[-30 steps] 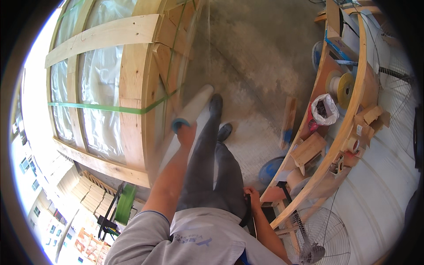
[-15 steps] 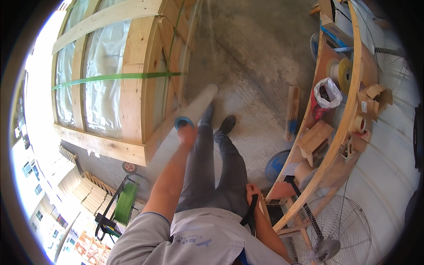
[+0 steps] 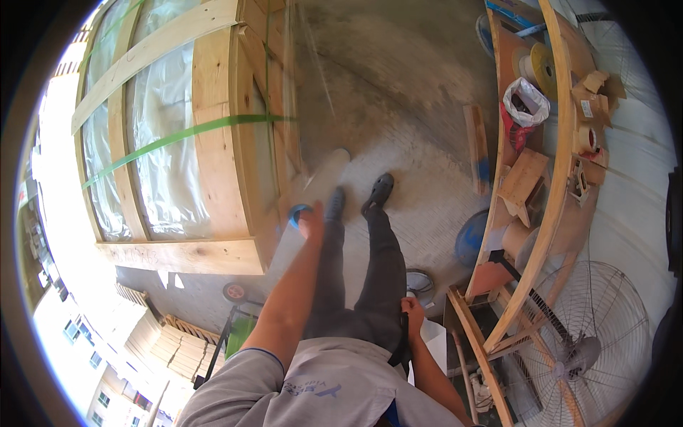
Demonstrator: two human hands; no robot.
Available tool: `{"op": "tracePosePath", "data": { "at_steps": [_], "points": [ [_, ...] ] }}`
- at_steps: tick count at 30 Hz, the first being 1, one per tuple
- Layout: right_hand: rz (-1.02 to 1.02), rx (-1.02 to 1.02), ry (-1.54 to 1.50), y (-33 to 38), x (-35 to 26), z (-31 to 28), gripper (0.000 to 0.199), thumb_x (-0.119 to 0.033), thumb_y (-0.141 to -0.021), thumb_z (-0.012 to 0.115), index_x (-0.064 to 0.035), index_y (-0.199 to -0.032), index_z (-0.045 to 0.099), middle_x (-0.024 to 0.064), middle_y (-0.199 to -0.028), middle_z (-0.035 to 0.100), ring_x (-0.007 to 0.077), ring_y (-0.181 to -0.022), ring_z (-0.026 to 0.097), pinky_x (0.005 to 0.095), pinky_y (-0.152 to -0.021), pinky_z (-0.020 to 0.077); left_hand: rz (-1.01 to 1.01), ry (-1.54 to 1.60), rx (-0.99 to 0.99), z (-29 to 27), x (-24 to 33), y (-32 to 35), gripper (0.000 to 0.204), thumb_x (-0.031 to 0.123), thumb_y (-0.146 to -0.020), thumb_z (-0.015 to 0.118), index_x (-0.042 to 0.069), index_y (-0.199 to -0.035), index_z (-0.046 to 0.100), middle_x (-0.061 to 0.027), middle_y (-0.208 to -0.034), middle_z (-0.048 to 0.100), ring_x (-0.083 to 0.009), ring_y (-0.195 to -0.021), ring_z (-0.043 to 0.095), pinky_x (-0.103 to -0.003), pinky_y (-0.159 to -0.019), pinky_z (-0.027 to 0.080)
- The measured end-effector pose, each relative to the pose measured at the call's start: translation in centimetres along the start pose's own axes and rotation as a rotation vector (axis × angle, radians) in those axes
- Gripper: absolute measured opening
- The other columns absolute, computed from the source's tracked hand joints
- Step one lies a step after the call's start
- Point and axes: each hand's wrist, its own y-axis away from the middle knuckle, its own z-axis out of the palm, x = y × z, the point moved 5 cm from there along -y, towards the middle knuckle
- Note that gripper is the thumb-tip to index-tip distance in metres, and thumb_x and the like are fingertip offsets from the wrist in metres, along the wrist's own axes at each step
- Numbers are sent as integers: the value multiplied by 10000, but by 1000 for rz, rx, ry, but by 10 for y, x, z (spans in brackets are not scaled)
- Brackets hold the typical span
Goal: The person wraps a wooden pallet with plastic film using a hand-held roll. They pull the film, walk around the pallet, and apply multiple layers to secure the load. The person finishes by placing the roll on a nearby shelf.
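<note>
You've got 1 wooden crate [image 3: 192, 135], 1 stretch-film roll [image 3: 316, 188], 1 floor fan [image 3: 590, 341], 1 hand truck [image 3: 238, 324], 2 green straps [image 3: 178, 136].

Stretch-film roll [image 3: 318, 186] — now lower, nearer crate [image 3: 213, 142]

Daylight floods in from the left, where the view past the crate [image 3: 192, 142] is blown out to near white. The plastic on the crate catches soft glare. The concrete floor [image 3: 398, 85] is evenly lit — shadow only under the crate's lower edge. The roll [image 3: 313, 192] and left hand [image 3: 311, 222] are smeared by motion blur. Straight boards bow toward the rim — a black vignette rings the frame.
</note>
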Motion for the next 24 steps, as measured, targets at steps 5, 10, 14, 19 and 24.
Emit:
{"op": "tracePosePath", "data": {
  "at_steps": [5, 10, 14, 19, 24],
  "points": [
    [10, 147, 73, 44, 18, 46, 254, -223, -856, 573, -2, -938, 669, 119, -852, 684, 205, -810, 642, 315, -769, 483, 290, -189, -49, 5, -21, 11, 544, 504, -858, 560, -24, -768, 655, -287, -798, 647, -428, -811, 643, -517, -710, 502],
    [82, 203, -50, 90, 37, 83, 235, -206, -849, 579, -11, -937, 676, 133, -864, 687, 218, -837, 648, 323, -781, 484, 597, -379, -77, -29, -42, 41, 471, 450, -832, 599, -7, -726, 646, -248, -733, 641, -426, -747, 634, -523, -694, 496],
    [88, 137, -148, 112, 44, 117, 242, -251, -874, 563, -57, -967, 672, 170, -906, 679, 330, -890, 652, 407, -796, 491, 796, -560, -259, -66, -69, 52, 307, 289, -774, 645, -17, -772, 627, -242, -776, 630, -420, -777, 607, -522, -734, 479],
    [176, 85, -155, 128, 69, 171, 200, -236, -864, 578, -90, -942, 691, 162, -886, 685, 328, -874, 657, 405, -781, 496, 1217, -875, -394, -71, -113, 21, 159, 116, -693, 596, 8, -804, 633, -183, -815, 644, -344, -813, 615, -449, -762, 481],
    [223, 106, -181, 167, 105, 218, 205, -238, -857, 586, -82, -937, 692, 142, -872, 688, 291, -846, 659, 372, -761, 497, 1380, -875, -319, -76, -147, -11, 178, 166, -731, 603, 2, -788, 638, -195, -826, 644, -353, -827, 614, -442, -764, 491]
  ]
}}
